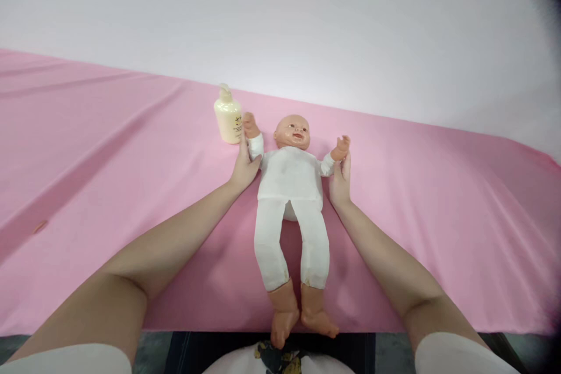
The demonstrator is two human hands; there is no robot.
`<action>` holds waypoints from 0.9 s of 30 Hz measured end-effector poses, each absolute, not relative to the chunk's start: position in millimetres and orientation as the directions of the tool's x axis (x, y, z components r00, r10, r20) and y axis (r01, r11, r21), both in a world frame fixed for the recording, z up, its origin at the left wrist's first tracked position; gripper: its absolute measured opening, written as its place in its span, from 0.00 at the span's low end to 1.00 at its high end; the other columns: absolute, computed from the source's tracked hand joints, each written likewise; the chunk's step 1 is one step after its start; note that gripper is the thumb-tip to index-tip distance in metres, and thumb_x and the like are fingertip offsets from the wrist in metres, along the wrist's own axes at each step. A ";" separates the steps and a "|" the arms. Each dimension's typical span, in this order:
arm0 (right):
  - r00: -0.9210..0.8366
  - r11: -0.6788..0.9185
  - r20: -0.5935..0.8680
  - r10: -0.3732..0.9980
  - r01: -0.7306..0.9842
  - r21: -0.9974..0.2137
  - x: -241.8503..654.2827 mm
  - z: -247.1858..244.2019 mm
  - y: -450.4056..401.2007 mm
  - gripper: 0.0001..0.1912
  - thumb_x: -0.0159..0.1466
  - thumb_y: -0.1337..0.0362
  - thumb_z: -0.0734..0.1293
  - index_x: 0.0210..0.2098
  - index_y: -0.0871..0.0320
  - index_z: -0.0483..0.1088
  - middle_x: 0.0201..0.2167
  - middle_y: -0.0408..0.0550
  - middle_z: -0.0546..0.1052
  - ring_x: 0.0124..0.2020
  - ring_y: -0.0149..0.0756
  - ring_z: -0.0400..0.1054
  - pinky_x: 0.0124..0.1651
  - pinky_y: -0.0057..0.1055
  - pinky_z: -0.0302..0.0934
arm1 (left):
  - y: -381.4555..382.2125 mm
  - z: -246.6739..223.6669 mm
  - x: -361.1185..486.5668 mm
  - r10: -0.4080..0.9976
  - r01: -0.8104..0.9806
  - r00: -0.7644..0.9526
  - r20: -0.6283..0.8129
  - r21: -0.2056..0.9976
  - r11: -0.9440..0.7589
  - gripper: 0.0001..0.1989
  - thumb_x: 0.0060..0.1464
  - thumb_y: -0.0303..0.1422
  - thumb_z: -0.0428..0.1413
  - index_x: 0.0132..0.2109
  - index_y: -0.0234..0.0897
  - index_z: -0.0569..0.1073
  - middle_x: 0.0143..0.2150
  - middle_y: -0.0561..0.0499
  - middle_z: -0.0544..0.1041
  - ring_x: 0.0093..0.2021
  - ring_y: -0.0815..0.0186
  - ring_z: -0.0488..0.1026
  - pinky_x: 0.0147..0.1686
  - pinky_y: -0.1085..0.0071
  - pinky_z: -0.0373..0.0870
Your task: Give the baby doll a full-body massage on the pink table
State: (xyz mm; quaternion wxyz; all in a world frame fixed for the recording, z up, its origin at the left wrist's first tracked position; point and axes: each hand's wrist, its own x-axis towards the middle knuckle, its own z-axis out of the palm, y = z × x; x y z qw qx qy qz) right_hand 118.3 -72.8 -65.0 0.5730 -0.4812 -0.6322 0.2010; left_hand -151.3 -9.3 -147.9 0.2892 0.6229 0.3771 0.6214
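Doll (290, 178) lay between left hand (245, 169) and right hand (340, 184), each half curled round its nearer arm (255, 145), seemingly steadying it; the next move called for gentle, even grip.

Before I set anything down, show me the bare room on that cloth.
The pink cloth is bare in a wide patch right of the right hand, and left of the bottle, save a small brownish thing toward the far left. It is crowded around the doll: the left hand sits between it and the bottle.
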 end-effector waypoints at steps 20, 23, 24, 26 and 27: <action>0.289 0.248 0.346 0.893 0.326 -0.912 127.0 -78.6 -68.0 0.34 0.72 0.41 0.53 0.70 0.51 0.47 0.73 0.55 0.53 0.73 0.40 0.52 0.75 0.50 0.48 | -15.1 -138.2 -149.3 0.882 0.002 -0.139 0.451 0.890 -0.455 0.39 0.57 0.30 0.57 0.72 0.43 0.49 0.71 0.40 0.60 0.72 0.55 0.58 0.72 0.52 0.55; 0.344 0.236 0.327 0.880 0.280 -0.931 132.0 -85.0 -62.1 0.36 0.71 0.41 0.55 0.71 0.50 0.43 0.75 0.54 0.47 0.75 0.38 0.48 0.76 0.49 0.46 | -10.5 -142.7 -151.7 0.905 -0.065 -0.219 0.365 0.920 -0.387 0.40 0.56 0.32 0.60 0.70 0.44 0.50 0.70 0.39 0.60 0.71 0.53 0.59 0.71 0.51 0.58; 0.358 0.244 0.335 0.872 0.277 -0.929 132.6 -86.2 -60.7 0.37 0.70 0.42 0.57 0.71 0.50 0.42 0.76 0.53 0.44 0.76 0.38 0.46 0.76 0.48 0.45 | -9.9 -143.7 -151.9 0.907 -0.068 -0.225 0.356 0.923 -0.379 0.41 0.56 0.33 0.60 0.71 0.44 0.49 0.70 0.39 0.60 0.71 0.53 0.59 0.71 0.51 0.58; 0.372 0.275 0.366 0.853 0.276 -0.921 132.7 -87.3 -58.7 0.41 0.67 0.46 0.63 0.71 0.51 0.40 0.76 0.52 0.40 0.76 0.37 0.43 0.76 0.46 0.46 | -10.3 -144.5 -151.5 0.902 -0.033 -0.197 0.384 0.917 -0.397 0.44 0.56 0.34 0.61 0.72 0.44 0.47 0.70 0.39 0.59 0.71 0.53 0.59 0.71 0.51 0.59; 0.364 0.290 0.378 0.851 0.275 -0.917 132.6 -87.3 -58.0 0.43 0.66 0.48 0.64 0.71 0.51 0.40 0.76 0.53 0.42 0.75 0.38 0.45 0.75 0.46 0.48 | -11.3 -144.0 -151.0 0.894 0.001 -0.170 0.414 0.908 -0.420 0.44 0.56 0.34 0.61 0.72 0.44 0.47 0.71 0.39 0.59 0.71 0.53 0.58 0.71 0.51 0.58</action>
